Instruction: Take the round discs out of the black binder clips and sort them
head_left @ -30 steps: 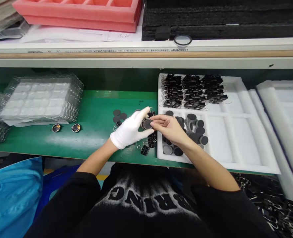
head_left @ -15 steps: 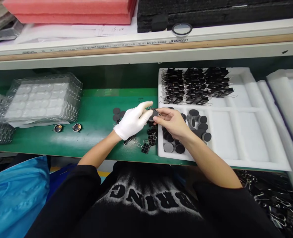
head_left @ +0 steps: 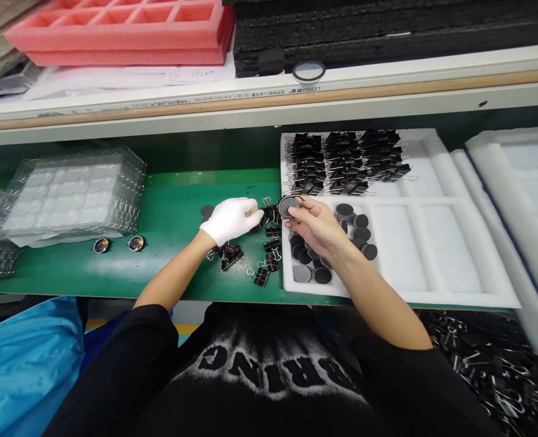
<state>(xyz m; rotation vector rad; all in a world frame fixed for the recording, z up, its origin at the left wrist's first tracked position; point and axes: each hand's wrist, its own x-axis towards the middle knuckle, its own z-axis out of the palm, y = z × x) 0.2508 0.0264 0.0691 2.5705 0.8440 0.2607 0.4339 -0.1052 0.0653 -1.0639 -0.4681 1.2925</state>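
Observation:
My right hand (head_left: 317,224) is bare and pinches a round grey disc with a dark rim (head_left: 289,206) near the left edge of the white foam tray (head_left: 415,197). In a white glove, my left hand (head_left: 232,221) is closed, its fingertips among black binder clips (head_left: 271,246) on the green bench. Whatever those fingers hold is hidden. More binder clips (head_left: 229,255) lie just below the glove. Dark round discs (head_left: 206,211) show partly behind it. Several grey and black discs (head_left: 361,233) lie loose in a tray compartment beneath my right hand.
Rows of binder clips (head_left: 344,161) fill the tray's back left compartment. Clear plastic trays (head_left: 75,194) are stacked at left, with two small round pieces (head_left: 136,243) in front. A shelf edge (head_left: 182,112) crosses above, carrying pink foam (head_left: 127,48) and a ringed lens (head_left: 308,71).
My left hand has left the disc and moved left and down to the binder clips, its fingers closing. My right hand still holds the disc. The view has shifted slightly.

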